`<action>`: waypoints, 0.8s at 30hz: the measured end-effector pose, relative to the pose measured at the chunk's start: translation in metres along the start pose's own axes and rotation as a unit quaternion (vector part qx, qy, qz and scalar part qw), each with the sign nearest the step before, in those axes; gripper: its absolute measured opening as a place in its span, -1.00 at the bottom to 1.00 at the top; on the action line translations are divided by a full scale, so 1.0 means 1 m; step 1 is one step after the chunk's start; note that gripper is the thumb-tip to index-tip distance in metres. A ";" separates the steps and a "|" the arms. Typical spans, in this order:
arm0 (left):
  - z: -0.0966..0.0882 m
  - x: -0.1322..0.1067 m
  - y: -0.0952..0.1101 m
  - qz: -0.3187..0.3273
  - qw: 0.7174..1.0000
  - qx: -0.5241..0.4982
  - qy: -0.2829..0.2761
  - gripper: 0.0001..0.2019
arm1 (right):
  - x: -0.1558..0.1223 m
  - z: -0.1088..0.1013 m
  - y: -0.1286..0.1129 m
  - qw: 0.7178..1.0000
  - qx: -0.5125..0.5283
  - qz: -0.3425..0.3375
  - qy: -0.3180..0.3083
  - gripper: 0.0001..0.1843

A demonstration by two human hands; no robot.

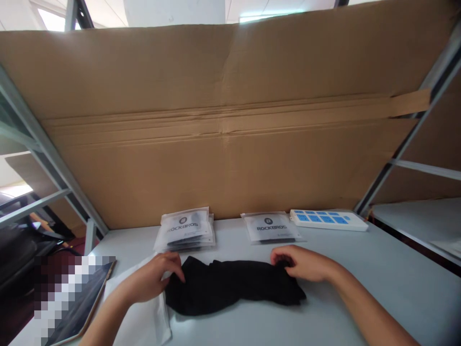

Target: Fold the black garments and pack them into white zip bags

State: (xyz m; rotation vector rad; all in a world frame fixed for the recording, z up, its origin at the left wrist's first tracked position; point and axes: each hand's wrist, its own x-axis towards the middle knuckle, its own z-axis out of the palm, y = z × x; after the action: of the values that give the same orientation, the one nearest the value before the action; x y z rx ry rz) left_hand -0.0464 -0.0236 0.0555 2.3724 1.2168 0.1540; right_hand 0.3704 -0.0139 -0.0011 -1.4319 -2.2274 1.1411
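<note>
A black piece of cloth lies crumpled across the grey table in front of me. My left hand grips the cloth's left end, fingers curled over its edge. My right hand pinches the cloth's right end with closed fingers. Under my left wrist lies a white plastic bag, flat on the table.
A stack of bagged ROCKBROS packets and a single ROCKBROS packet sit behind the cloth. A white power strip with blue sockets lies at the back right. A cardboard wall closes the back. A dark tablet lies at left.
</note>
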 end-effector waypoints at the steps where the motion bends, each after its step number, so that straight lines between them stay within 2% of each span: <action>1: 0.001 -0.001 -0.004 -0.004 1.000 0.002 -0.002 -0.50 | 0.000 0.000 0.000 1.000 -0.004 0.000 0.004 -0.59; 4: 0.003 -0.003 -0.011 0.005 1.000 -0.020 0.009 -0.48 | 0.000 -0.002 0.001 0.999 -0.027 0.002 0.038 -0.62; 9: 0.007 -0.002 -0.004 0.015 0.992 -0.049 0.118 -0.61 | -0.006 -0.007 -0.009 0.993 -0.057 -0.004 0.101 -0.72; 12: 0.018 0.004 0.009 0.009 0.996 -0.033 0.082 -0.71 | -0.012 -0.003 -0.021 0.995 -0.064 -0.010 0.081 -0.82; 17: 0.034 0.013 0.032 -0.012 0.999 0.038 0.017 -0.67 | -0.018 0.009 -0.028 0.994 -0.091 0.012 0.052 -0.69; 21: 0.035 0.013 0.037 0.000 0.998 0.056 0.022 -0.82 | -0.024 0.014 -0.029 0.992 -0.112 0.012 0.062 -0.80; 24: 0.036 0.010 0.035 0.043 0.994 0.085 0.057 -0.84 | -0.037 0.018 -0.032 0.989 -0.113 -0.011 0.094 -0.82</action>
State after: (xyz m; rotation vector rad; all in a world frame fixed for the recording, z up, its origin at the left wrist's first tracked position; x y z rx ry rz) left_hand -0.0033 -0.0462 0.0386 2.5963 1.2240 0.2233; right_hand 0.3565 -0.0611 0.0173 -1.5242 -2.2879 0.7306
